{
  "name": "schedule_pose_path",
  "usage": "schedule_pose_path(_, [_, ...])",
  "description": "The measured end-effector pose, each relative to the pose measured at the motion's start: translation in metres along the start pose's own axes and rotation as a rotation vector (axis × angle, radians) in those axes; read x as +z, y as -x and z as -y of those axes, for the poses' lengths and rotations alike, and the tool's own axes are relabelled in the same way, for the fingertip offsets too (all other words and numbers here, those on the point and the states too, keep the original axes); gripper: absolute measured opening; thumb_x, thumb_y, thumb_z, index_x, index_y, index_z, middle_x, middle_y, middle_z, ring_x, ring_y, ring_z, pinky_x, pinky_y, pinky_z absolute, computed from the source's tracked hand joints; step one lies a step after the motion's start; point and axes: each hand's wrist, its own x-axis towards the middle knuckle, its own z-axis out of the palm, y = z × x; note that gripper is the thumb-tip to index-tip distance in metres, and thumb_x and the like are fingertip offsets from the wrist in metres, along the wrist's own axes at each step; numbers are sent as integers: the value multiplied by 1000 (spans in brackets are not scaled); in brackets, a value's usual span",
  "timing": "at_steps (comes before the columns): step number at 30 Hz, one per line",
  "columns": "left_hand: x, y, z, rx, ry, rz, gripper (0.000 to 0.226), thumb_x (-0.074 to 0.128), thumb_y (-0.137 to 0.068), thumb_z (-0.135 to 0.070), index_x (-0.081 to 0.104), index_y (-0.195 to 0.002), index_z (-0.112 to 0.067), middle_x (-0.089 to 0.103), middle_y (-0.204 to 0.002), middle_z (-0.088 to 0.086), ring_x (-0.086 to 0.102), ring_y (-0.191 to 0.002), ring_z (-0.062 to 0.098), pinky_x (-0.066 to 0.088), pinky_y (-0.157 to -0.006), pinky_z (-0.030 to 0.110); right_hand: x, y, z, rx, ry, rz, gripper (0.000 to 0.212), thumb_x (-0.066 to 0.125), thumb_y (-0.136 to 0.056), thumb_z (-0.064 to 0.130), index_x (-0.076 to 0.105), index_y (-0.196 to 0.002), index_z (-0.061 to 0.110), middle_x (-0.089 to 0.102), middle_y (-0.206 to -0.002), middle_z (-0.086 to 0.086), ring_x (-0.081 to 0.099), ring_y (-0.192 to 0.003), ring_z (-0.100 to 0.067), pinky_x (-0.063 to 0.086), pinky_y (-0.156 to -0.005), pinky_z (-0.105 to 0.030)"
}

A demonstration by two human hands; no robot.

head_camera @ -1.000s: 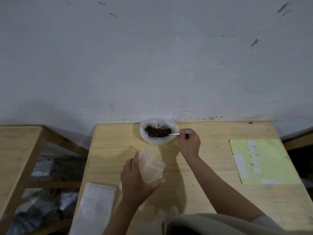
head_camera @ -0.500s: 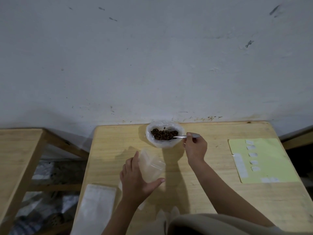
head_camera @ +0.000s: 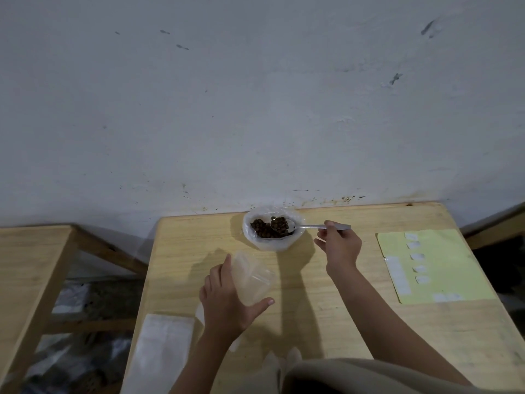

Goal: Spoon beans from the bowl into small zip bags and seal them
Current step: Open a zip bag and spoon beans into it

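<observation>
A white bowl point(head_camera: 271, 243) lined with clear plastic stands at the table's far edge by the wall, with dark beans point(head_camera: 260, 228) inside. My right hand point(head_camera: 339, 245) pinches the handle of a metal spoon point(head_camera: 308, 226). The spoon's head is over the bowl and carries a heap of beans. My left hand point(head_camera: 225, 304) holds a small clear zip bag point(head_camera: 251, 277) upright in front of the bowl, its mouth open toward the bowl. The bag looks empty.
The wooden table point(head_camera: 326, 317) stands against a grey wall. A yellow-green sheet point(head_camera: 449, 268) with several small white labels lies at the right. A flat stack of white bags point(head_camera: 162, 351) lies at the near left. Another wooden table point(head_camera: 25, 260) stands to the left.
The spoon's head has risen out of the beans with a load on it, and my right hand has drawn back to the right. My left hand and the bag have stayed in place.
</observation>
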Motion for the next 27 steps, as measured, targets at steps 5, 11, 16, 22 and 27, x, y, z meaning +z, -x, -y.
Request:
schedule_pose_path(5, [2,-17,-3,52,5,-22,128,54,-40,-88,39,-137,-7,52,-115,8,54,-98,29,44,-80,42,-11,14,11,-15,-22,130,9,60,-90,8,67,-90,3,59,-67,-6,58,-60,-13,56,-60,-30])
schedule_pose_path(11, [4,-35,-16,61,36,-5,130,50,-41,-88,21,-146,-17,38,-132,4,38,-119,25,31,-97,41,-20,38,10,-291,183,354,15,60,-90,7,68,-80,13,64,-66,-5,63,-58,-8,56,-61,-27])
schedule_pose_path(16, [9,-37,-14,53,29,8,131,48,-40,-89,20,-147,-17,38,-134,4,36,-121,23,30,-99,40,-15,38,13,-427,177,303,17,60,-90,7,69,-82,19,67,-74,-3,65,-65,-9,56,-65,-26])
schedule_pose_path(22, [12,-35,-6,62,24,16,130,50,-40,-89,34,-141,-9,49,-123,7,50,-106,27,40,-85,42,2,16,-5,-519,421,244,11,59,-90,10,70,-90,14,69,-87,-1,64,-78,-16,45,-60,-8])
schedule_pose_path(27, [14,-36,-4,93,-10,68,123,51,-43,-88,42,-133,-5,56,-113,10,58,-92,29,46,-72,38,18,4,-38,-266,494,164,14,57,-91,19,68,-82,16,71,-81,-6,67,-81,-24,53,-76,-31])
